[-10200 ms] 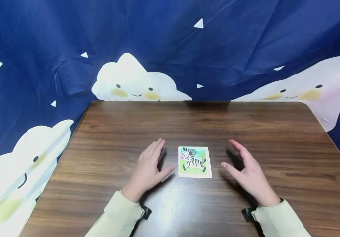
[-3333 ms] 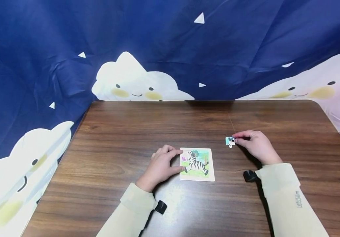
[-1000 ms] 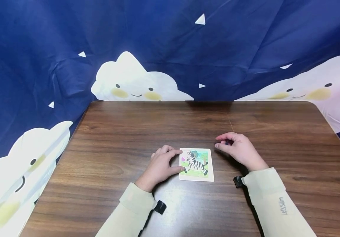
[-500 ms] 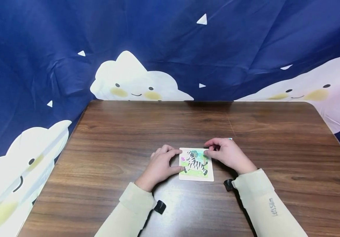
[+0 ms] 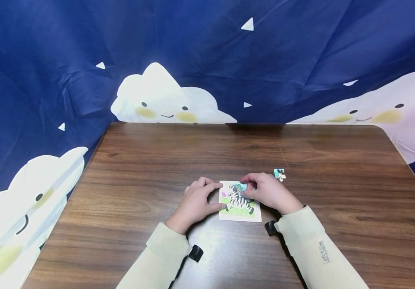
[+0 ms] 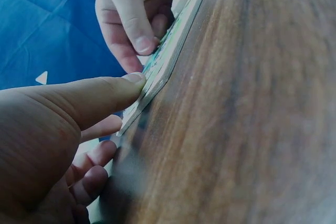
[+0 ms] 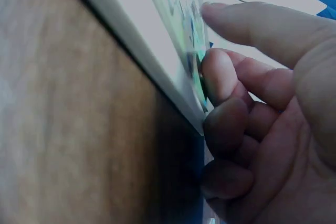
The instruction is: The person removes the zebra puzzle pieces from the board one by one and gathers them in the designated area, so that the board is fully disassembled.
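A small square zebra jigsaw puzzle (image 5: 239,218) lies flat in its pale frame on the table. At its left edge, my left hand (image 5: 197,204) presses with thumb and index finger spread apart; in the left wrist view the thumb (image 6: 107,95) rests on the rim. Over the upper right of the picture is my right hand (image 5: 268,192), its thumb and index fingertips at the tree pieces. The right wrist view has this hand's other fingers (image 7: 226,124) curled in beside the frame. I cannot tell whether it pinches a piece.
One loose puzzle piece (image 5: 279,174), teal with black and white, lies beyond the right hand. The dark wooden table (image 5: 156,160) spreads around the puzzle. A blue cloth (image 5: 200,40) with printed clouds hangs behind its far edge.
My right hand set down the loose piece right of the puzzle, then moved left onto the picture's upper part. My left hand came to the frame's left edge earlier and stays there.
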Tool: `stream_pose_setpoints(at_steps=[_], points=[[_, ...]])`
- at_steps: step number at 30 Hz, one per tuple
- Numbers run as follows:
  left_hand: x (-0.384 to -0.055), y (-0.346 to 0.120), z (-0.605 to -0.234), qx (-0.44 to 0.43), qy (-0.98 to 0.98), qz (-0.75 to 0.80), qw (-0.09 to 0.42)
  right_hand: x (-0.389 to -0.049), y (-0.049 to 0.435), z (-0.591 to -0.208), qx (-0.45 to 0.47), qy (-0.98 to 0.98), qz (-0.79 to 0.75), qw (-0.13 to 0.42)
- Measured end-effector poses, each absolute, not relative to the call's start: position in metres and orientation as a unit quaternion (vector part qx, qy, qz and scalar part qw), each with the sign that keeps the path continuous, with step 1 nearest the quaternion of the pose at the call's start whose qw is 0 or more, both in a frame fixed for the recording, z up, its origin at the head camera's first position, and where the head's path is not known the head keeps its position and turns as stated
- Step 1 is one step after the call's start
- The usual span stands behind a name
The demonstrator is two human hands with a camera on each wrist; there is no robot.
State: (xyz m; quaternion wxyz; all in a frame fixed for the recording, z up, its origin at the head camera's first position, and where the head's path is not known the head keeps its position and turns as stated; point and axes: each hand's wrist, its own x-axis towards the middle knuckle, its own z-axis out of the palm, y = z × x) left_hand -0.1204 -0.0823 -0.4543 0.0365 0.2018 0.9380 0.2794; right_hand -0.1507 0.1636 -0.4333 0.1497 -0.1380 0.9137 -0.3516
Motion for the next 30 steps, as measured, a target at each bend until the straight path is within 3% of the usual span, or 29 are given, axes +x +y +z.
stream_pose_setpoints(at_steps=[20, 30], points=[[-0.1212, -0.0818, -0.4558, 0.197, 0.940, 0.275, 0.042, -0.1483, 0.1650, -0.4368, -0.170, 0.924, -0.331, 0.087], [-0.1216, -0.0823, -0.4557, 0.197, 0.941, 0.272, 0.044, -0.1477, 0.1645, -0.4357, -0.172, 0.919, -0.343, 0.093]])
